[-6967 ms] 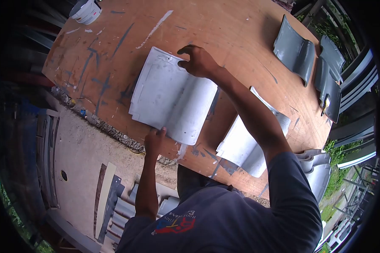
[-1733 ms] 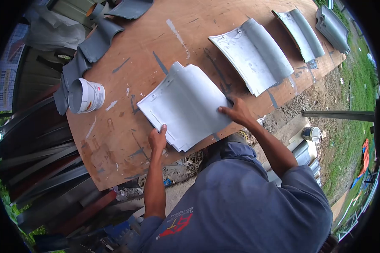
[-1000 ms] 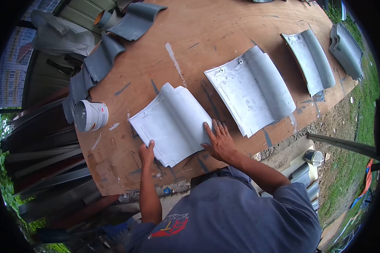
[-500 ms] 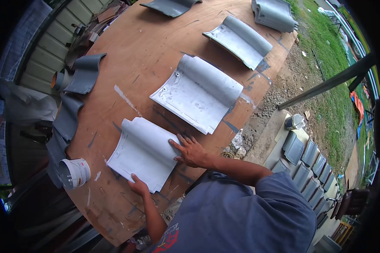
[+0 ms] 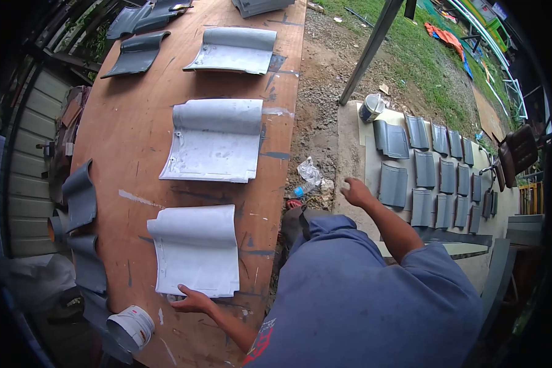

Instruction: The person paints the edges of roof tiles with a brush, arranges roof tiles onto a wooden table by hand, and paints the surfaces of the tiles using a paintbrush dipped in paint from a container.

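Left hand (image 5: pixel 193 300) on the near tile (image 5: pixel 196 250), and it's a narrow grip: thumb over the bottom edge, close to the left corner, fingers tucked at the rim. The tile lies on the bench (image 5: pixel 113 178), spreading away from the hand and off to its right, its raised curve along the far side, pale face up.

Over to the right hand (image 5: pixel 357 193), and that one's empty, fingers loosely curled, out past the bench edge and well apart from the near tile, close to the rows of grey tiles (image 5: pixel 424 169) on the pale ground.

Back on the bench! Just beyond the near tile comes the middle tile (image 5: pixel 214 141), then the far tile (image 5: pixel 236 50), each apart from the next, with a tile stack (image 5: pixel 262 5) at the top. Darker tiles (image 5: pixel 80 196) run down the left side, and there's the white tub (image 5: pixel 132 328), left of the left hand. Across the way, a bucket (image 5: pixel 371 108) sits near the grey rows.
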Motion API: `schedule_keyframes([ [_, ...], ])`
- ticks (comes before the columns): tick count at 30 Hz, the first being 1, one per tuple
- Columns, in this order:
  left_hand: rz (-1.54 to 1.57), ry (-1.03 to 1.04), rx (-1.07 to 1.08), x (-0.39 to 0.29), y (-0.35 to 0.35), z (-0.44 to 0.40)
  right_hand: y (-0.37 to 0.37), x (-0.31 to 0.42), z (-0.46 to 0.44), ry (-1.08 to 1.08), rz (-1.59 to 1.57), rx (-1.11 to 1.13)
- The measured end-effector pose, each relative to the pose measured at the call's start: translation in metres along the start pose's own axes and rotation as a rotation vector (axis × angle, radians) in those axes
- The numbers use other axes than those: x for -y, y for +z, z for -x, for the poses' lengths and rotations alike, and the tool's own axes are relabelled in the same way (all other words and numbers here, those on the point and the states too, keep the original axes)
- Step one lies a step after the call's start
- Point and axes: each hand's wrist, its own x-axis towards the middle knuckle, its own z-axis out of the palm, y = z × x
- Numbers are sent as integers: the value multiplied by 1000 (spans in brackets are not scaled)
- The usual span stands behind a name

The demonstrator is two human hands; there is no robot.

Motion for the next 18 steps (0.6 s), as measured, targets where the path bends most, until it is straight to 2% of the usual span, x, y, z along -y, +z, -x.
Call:
schedule_keyframes([
  [2, 47, 88, -74, -17, 16, -22, 10, -105, 17, 329, -14, -21],
  [3, 149, 145, -2, -37, 19, -32, 23, -166, 31, 407, 34, 11],
  [4, 249, 204, 73, -60, 23, -39, 20, -191, 60, 504, 103, 19],
  [5, 292, 214, 134, -82, 27, -44, 15, -216, 84, 669, 93, 204],
  [6, 333, 227, 196, -104, 31, -47, 44, -264, 109, 669, 151, 126],
  [8, 487, 259, 280, -148, 43, -43, 61, -275, 156, 800, 46, 71],
  [10, 515, 266, 389, -191, 54, -24, 90, -288, 178, 799, -37, 312],
  [11, 568, 291, 461, -206, 65, -12, 106, -278, 190, 507, 114, 308],
  [12, 626, 313, 530, -223, 78, 3, 116, -270, 193, 822, -207, 318],
  [13, 647, 348, 587, -247, 82, 24, 114, -251, 194, 814, -289, 370],
  [14, 665, 438, 641, -261, 97, 41, 103, -224, 192, 674, -322, 357],
  [15, 648, 503, 692, -280, 108, 59, 119, -227, 187, 535, -361, 313],
  [16, 629, 567, 739, -300, 117, 77, 120, -223, 175, 535, -400, 337],
  [17, 594, 597, 773, -324, 118, 97, 128, -228, 166, 502, -567, 288],
  [18, 562, 625, 800, -351, 119, 118, 117, -222, 154, 570, -578, 308],
])
